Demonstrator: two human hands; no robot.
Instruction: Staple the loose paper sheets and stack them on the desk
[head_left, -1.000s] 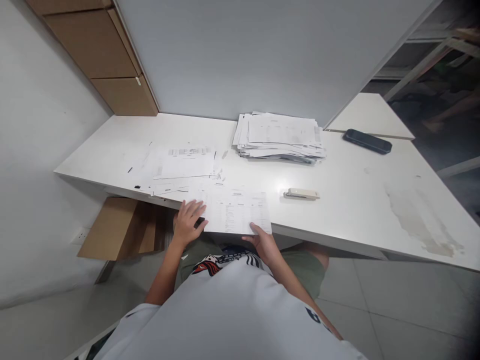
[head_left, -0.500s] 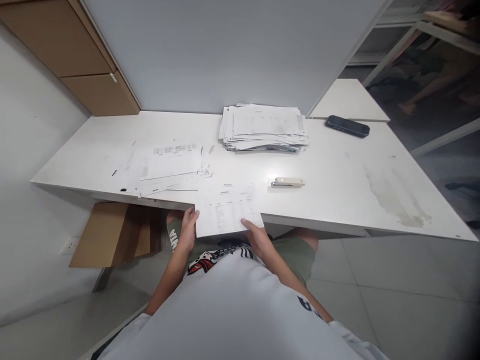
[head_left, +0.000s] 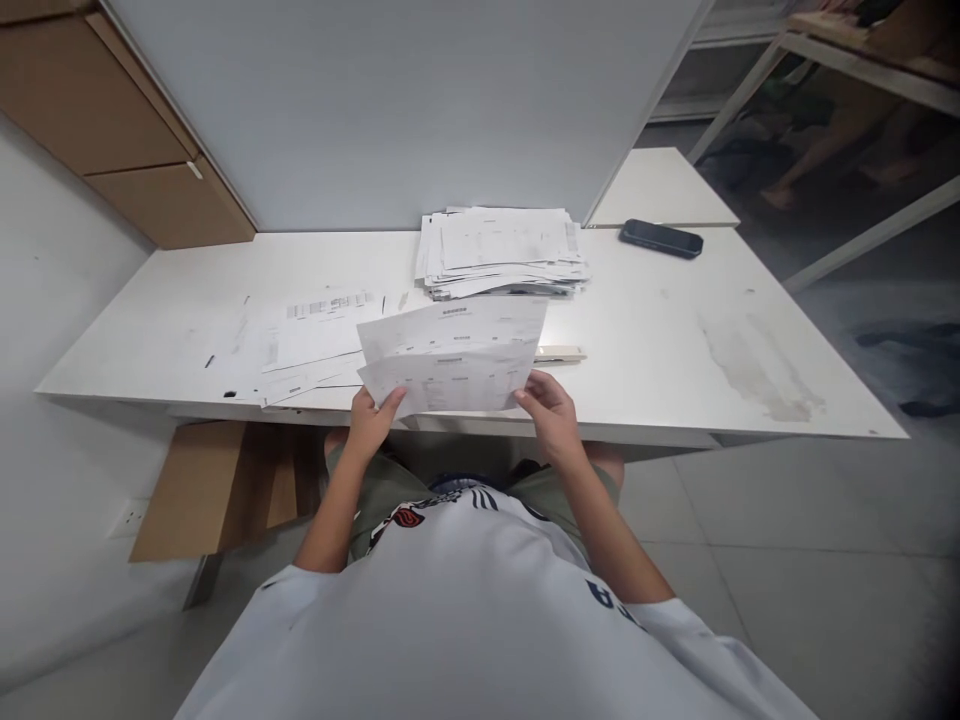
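Observation:
My left hand (head_left: 373,418) and my right hand (head_left: 551,410) each pinch a lower corner of a few printed sheets (head_left: 452,356), held up above the front edge of the white table (head_left: 652,330). The sheets are fanned, one showing above another. Behind them lies a cream stapler (head_left: 561,353), mostly hidden by the paper. A thick stack of printed papers (head_left: 501,251) sits at the back of the table. Loose sheets (head_left: 300,335) are spread flat to the left.
A dark phone (head_left: 661,238) lies at the back right of the table. A grey partition wall (head_left: 390,100) rises behind it. A cardboard box (head_left: 217,485) stands under the table on the left. A stain (head_left: 750,370) marks the table's right side.
The sheets lay flat at the table's front edge; both hands slid them off the edge and lifted them upright, now fanned apart in front of the stapler.

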